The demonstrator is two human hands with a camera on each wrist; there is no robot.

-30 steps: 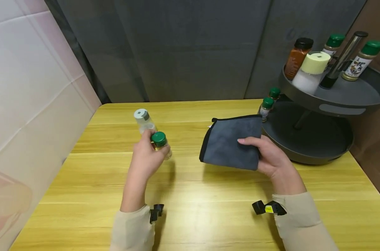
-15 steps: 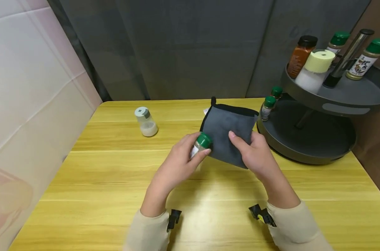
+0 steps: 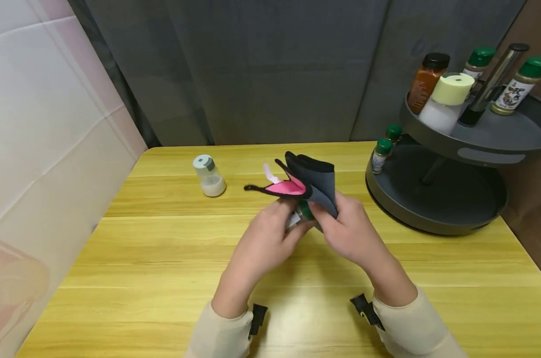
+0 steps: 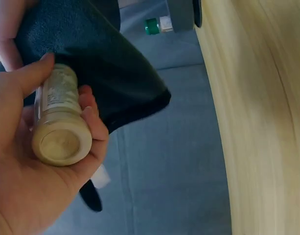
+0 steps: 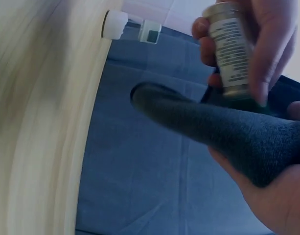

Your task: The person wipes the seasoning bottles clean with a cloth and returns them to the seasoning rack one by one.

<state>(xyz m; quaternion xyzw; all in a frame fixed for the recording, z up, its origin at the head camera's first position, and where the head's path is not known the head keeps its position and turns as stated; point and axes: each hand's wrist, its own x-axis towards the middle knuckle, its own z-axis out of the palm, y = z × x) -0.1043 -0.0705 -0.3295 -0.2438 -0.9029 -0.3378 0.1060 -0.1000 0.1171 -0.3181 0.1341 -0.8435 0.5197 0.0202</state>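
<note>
My left hand (image 3: 266, 238) grips a small spice jar (image 4: 61, 105) with a green cap, its fingers and thumb wrapped about the labelled body. In the left wrist view the jar's base faces the camera. My right hand (image 3: 350, 226) holds a grey cloth (image 3: 321, 186) with black edging and a pink underside. The cloth is folded around the green cap, which is mostly hidden in the head view. In the right wrist view the jar's printed label (image 5: 230, 54) shows just above the folded cloth. Both hands meet over the middle of the wooden table (image 3: 163, 278).
A shaker with white contents (image 3: 211, 179) stands at the table's back left. At the right is a two-tier dark turntable rack (image 3: 435, 223). Its upper tier bears several jars and a tall metal-and-black cylinder (image 3: 491, 87); two small green-capped jars (image 3: 381, 155) stand on the lower tier.
My left hand has carried the jar from beside the shaker rightward to the cloth. My right hand has moved left, and the cloth has folded over the cap, showing its pink side.
</note>
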